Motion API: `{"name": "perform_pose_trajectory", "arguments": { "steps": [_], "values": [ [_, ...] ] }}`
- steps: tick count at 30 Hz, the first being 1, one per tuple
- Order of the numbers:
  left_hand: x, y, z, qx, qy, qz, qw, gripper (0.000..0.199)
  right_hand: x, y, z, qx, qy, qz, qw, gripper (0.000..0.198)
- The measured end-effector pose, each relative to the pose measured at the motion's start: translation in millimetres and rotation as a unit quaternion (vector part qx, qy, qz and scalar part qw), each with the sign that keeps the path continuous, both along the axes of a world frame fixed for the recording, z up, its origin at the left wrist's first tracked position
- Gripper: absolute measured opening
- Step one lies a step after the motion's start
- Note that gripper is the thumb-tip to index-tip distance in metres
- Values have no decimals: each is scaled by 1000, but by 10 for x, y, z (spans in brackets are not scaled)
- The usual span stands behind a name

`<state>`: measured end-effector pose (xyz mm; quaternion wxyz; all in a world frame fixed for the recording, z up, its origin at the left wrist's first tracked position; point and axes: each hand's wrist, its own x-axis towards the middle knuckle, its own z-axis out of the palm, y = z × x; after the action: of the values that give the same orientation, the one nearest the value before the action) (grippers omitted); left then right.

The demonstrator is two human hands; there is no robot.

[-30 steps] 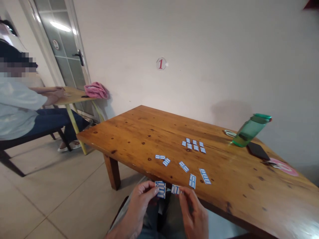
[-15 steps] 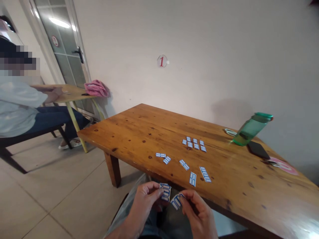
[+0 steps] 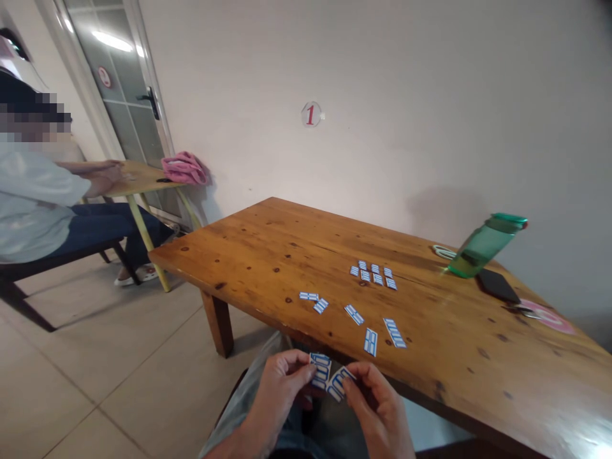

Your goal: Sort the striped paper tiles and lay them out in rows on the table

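Note:
In the head view my left hand [image 3: 282, 386] pinches a blue-bordered white label strip [image 3: 324, 370] between thumb and fingers, at the front edge of the table over my lap. Opposite it, my right hand [image 3: 380, 398] grips a second label strip [image 3: 337, 386], tilted, its upper corner under my thumb. The two strips are side by side and seem to touch or overlap. On the wooden table [image 3: 268, 242] beyond lie several loose label pieces, among them one near the edge [image 3: 370, 342] and a longer one [image 3: 394, 333]. Farther back several small label pieces [image 3: 377, 279] are grouped in rows.
A green bottle [image 3: 485, 247] leans at the right, by a dark flat case [image 3: 497, 286], a white cable [image 3: 444, 252] and scissors [image 3: 528, 312] on a pink round mat [image 3: 554, 320]. At left a person [image 3: 38, 185] sits at another table [image 3: 143, 176] holding a pink cloth [image 3: 184, 168].
The strip in my left hand has shifted slightly right, closer to the one in my right hand. Both hands keep their grips. The view has moved a little; the table pieces look unchanged.

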<state>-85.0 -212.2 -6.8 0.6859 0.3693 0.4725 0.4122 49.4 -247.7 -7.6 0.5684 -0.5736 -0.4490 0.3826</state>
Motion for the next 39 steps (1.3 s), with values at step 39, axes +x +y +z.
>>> {"name": "perform_pose_trajectory", "arguments": {
  "steps": [39],
  "values": [
    [16,-16,-35,21,10,5,1000,26,-22,6,-172,84,-227,-72,968,24]
  ]
}}
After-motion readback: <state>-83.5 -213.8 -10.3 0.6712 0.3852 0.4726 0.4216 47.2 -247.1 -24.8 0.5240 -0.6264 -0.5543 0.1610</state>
